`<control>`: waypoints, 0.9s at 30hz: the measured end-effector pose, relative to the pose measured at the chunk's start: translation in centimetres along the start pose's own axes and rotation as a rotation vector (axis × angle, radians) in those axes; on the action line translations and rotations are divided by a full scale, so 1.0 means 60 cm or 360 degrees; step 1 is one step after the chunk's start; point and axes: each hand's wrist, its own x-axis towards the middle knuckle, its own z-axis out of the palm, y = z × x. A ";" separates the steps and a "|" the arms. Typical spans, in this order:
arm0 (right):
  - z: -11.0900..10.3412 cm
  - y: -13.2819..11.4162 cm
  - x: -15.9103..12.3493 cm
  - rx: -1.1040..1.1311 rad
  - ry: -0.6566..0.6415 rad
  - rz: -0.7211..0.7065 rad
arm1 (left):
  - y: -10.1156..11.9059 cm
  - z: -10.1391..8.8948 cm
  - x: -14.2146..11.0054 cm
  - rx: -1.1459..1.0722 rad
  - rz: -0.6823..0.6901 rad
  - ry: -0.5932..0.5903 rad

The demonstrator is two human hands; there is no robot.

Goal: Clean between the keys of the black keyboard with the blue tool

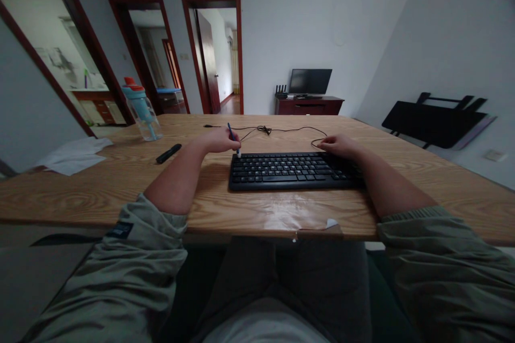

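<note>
A black keyboard (281, 178) lies on the wooden table in front of me, its keys facing up. My left hand (220, 140) is closed in a pinch around a thin blue-handled brush (230, 131), held nearly upright. Its small white tip touches the keyboard's back left corner. At the opposite end, my right hand (340, 146) curls over the back right edge of the keyboard with its fingers closed, and the wrist covers some of the right-hand keys. A thin black cable (298, 128) runs behind the keyboard, with a bundled knot in its middle, and passes close to my right fingertips.
On the left of the table (209, 203) are a black pen-like object (168, 154), a clear bottle (143, 115) with a red and blue lid, and white paper (76, 155). The front edge has a peeling patch (319, 232). A monitor (310, 81) stands on a far cabinet.
</note>
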 end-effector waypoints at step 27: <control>-0.001 0.001 0.000 0.0034 -0.0040 0.0027 | 0.051 0.041 0.009 0.0096 0.0076 0.0121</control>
